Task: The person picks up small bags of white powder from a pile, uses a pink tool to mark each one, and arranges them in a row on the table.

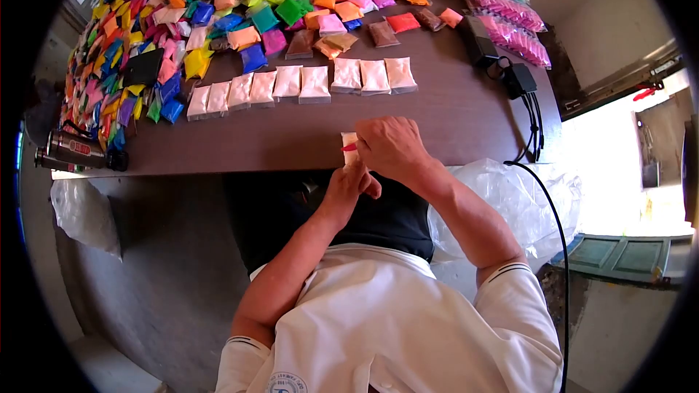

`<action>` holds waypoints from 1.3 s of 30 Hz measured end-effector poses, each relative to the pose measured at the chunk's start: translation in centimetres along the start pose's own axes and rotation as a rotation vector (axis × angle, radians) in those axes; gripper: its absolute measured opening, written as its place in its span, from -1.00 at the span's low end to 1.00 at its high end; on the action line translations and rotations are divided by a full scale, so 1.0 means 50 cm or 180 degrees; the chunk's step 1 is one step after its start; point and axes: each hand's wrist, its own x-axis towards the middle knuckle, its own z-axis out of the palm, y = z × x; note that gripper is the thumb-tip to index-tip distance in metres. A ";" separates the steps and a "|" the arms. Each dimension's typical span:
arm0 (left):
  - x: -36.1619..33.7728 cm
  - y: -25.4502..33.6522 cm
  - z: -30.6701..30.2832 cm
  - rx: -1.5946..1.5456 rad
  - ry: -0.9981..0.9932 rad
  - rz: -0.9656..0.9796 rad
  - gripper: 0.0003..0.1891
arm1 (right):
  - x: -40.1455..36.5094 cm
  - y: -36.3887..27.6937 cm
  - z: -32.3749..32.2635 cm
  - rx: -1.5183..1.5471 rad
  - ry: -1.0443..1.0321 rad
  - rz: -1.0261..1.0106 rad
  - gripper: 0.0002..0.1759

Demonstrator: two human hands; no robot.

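Observation:
A small cream-white packet (pixel 349 137) stands out at the table's front edge, between my two hands. My left hand (pixel 348 188) is closed around its lower end, the thumb pointing to the right. My right hand (pixel 393 147) is curled into a fist at the packet's right side. A small pointed red piece (pixel 350 148) sticks out from its fingers across the packet; the rest is hidden by the hand. Behind my hands, several similar cream-white packets (pixel 314 84) lie side by side in a row.
Heaps of colourful packets (pixel 277 7) cover the table's (pixel 240 145) back and left. A dark flask (pixel 76 149) is at the left edge. Black adapters (pixel 519 81) with cables lie at the right, near bagged pink items (pixel 510 18). Clear plastic bags (pixel 502 200) hang below.

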 end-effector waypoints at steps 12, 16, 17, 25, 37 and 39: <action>0.002 0.014 0.002 -0.0158 0.0118 -0.0083 -0.48 | 0.019 -0.010 0.007 -0.0248 0.0146 -0.0143 -0.87; 0.004 0.026 0.006 -0.0228 0.0235 -0.0188 -0.45 | 0.030 -0.009 0.005 -0.0390 -0.0028 -0.0056 -0.86; 0.005 0.029 0.006 -0.0227 0.0240 -0.0182 -0.45 | 0.034 -0.008 0.006 -0.0436 -0.0060 -0.0045 -0.86; 0.012 0.027 0.010 -0.0740 0.0442 -0.0364 -0.47 | 0.049 0.001 0.007 -0.0275 0.0001 -0.0054 -0.86; 0.004 0.009 0.010 -0.0979 0.0346 -0.0245 -0.50 | -0.023 0.056 0.002 0.1190 0.0328 0.0363 -0.82; 0.005 0.011 0.015 -0.0997 0.0374 -0.0302 -0.50 | -0.037 0.053 0.000 0.1159 0.0324 0.0293 -0.82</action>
